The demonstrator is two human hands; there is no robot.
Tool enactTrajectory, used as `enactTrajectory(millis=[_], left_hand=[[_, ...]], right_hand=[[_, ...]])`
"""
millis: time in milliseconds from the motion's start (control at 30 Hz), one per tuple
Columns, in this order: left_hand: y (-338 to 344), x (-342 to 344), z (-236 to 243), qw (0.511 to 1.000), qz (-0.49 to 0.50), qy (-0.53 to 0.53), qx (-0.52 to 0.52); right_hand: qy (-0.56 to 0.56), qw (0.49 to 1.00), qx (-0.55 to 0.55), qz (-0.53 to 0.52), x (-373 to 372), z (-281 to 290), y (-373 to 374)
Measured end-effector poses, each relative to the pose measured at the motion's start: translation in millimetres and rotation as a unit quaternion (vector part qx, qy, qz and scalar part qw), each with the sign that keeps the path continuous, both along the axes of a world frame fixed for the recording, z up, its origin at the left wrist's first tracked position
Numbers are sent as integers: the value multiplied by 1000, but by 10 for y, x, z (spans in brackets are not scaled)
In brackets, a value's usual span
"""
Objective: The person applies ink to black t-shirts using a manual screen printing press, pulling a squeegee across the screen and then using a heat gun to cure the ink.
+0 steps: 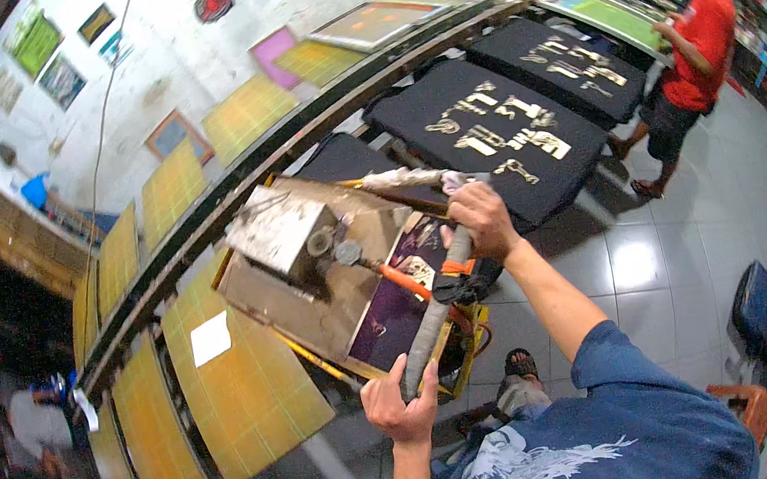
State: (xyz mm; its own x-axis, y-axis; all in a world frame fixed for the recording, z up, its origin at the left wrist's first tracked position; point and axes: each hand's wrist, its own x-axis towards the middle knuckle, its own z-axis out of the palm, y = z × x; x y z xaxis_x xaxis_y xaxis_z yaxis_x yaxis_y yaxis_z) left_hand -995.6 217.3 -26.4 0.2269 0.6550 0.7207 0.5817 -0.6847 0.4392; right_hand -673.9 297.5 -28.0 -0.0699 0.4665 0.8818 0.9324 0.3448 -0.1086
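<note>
A thick grey-wrapped handle bar [426,339] runs slantwise in front of me. My left hand [401,406] is closed around its lower end, thumb and forefinger pressed to it. My right hand [482,220] wraps its upper end, beside a whitish wrapped rod. The bar belongs to a framed unit with a worn brown flat top [287,301]. On that top sit a pale metal box [281,231] and a round grey knob-like part joined to an orange tube [398,281]. A dark purple printed panel [396,313] lies next to the tube.
Black shirts with cream prints [498,134] lie on the long rack beyond the unit. Yellowish boards [241,385] line the rack on the left, one bearing a white paper [211,339]. A person in a red shirt [710,38] stands at right, holding a green-faced frame [609,21].
</note>
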Motion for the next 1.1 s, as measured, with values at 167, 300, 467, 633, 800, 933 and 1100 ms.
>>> enactTrajectory(millis=[167,300,467,633,800,933,1100], left_hand=[[4,36,-20,1000,17,-8,20],[10,56,-48,999,20,-13,31],[-26,23,-70,1000,20,-14,-5],[-23,20,-73,1000,27,-9,-1],[-26,15,-75,999,24,-13,-17],[-32,15,-51,1000,24,-12,-17],[-23,18,-61,1000,22,-15,-10]], right_hand=[[-16,999,-11,-28,2,-10,-15],[-28,999,-21,-30,64,-95,-7],[-33,999,-7,-25,27,-40,-18],[-44,999,-6,-30,1,37,-60],[-27,999,-3,-16,44,-43,-13],[-42,998,-12,-41,31,-53,-5],[-40,999,-6,-34,33,-49,6]])
